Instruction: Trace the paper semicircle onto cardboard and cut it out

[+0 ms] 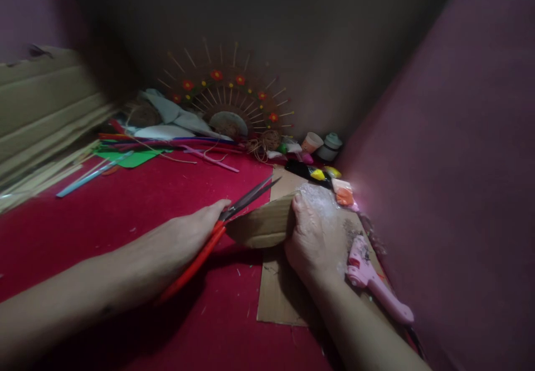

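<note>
My left hand [184, 243] grips red-handled scissors [217, 232], their blades open and pointing right and away, at the edge of a curved piece of cardboard [261, 226]. My right hand [317, 237] holds that cardboard piece from its right side, above a flat cardboard sheet [276, 298] that lies on the red cloth [125, 209].
A pink glue gun [376, 284] lies just right of my right wrist. At the back stand a fan-shaped stick decoration with red flowers [228, 101], small paint pots [321, 143], twine, coloured paper [134, 158] and thin sticks [42, 176]. A dark wall rises at the right.
</note>
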### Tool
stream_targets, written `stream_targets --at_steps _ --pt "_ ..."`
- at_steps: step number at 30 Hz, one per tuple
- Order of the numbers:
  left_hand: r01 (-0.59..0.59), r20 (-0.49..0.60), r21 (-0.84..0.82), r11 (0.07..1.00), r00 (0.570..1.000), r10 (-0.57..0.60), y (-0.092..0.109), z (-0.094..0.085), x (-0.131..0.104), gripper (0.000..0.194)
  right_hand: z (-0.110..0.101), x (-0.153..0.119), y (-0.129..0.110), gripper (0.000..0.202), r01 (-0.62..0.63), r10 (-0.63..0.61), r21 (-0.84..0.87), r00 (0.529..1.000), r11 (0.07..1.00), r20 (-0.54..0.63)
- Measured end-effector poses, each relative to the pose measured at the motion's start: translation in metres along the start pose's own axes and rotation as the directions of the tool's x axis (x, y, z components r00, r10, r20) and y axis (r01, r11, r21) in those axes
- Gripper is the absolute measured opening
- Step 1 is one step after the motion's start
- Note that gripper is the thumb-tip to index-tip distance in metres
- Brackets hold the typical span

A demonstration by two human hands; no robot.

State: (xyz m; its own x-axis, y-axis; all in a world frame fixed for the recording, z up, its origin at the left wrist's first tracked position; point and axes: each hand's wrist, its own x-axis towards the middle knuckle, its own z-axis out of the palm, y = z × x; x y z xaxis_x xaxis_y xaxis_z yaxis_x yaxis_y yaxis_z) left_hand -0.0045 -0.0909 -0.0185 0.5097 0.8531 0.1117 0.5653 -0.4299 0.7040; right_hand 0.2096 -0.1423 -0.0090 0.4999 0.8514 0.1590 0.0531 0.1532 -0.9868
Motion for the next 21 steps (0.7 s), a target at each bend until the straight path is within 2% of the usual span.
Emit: stream_targets --at_steps 2,4,6,9,15,21 --pt "0.048 0.021 0.17 0.984 0.998 -0.052 0.0 0.001 0.0 0.053 0.001 -0.001 -0.004 0.032 -0.011 0.01 -0.033 1.0 0.999 -0.02" --pt "-0.041 0.101 0.235 0.971 0.995 0.017 -0.005 0.003 -0.002 0.065 0.001 -0.001 -0.008 0.032 -0.016 0.014 -0.062 0.999 0.998 -0.03" --pt "-0.104 0.142 0.245 0.964 0.987 0.071 -0.011 0.005 -0.004 0.075 0.002 -0.001 -0.01 0.031 -0.016 0.014 -0.084 1.0 0.996 -0.02" --pt "-0.128 0.179 0.247 0.96 0.98 0.085 -0.016 0.007 -0.008 0.078 0.002 -0.002 -0.01 0.031 -0.024 0.025 -0.099 1.0 0.995 0.008" --pt "-0.159 0.2 0.249 0.955 0.974 0.11 -0.012 0.01 -0.01 0.085 0.002 -0.004 -0.006 0.035 -0.012 0.019 -0.156 0.999 0.988 0.046" --pt "-0.187 0.21 0.266 0.946 0.969 0.132 -0.013 0.01 -0.01 0.075 0.003 -0.005 -0.008 0.032 -0.009 0.015 -0.091 0.998 0.996 0.064"
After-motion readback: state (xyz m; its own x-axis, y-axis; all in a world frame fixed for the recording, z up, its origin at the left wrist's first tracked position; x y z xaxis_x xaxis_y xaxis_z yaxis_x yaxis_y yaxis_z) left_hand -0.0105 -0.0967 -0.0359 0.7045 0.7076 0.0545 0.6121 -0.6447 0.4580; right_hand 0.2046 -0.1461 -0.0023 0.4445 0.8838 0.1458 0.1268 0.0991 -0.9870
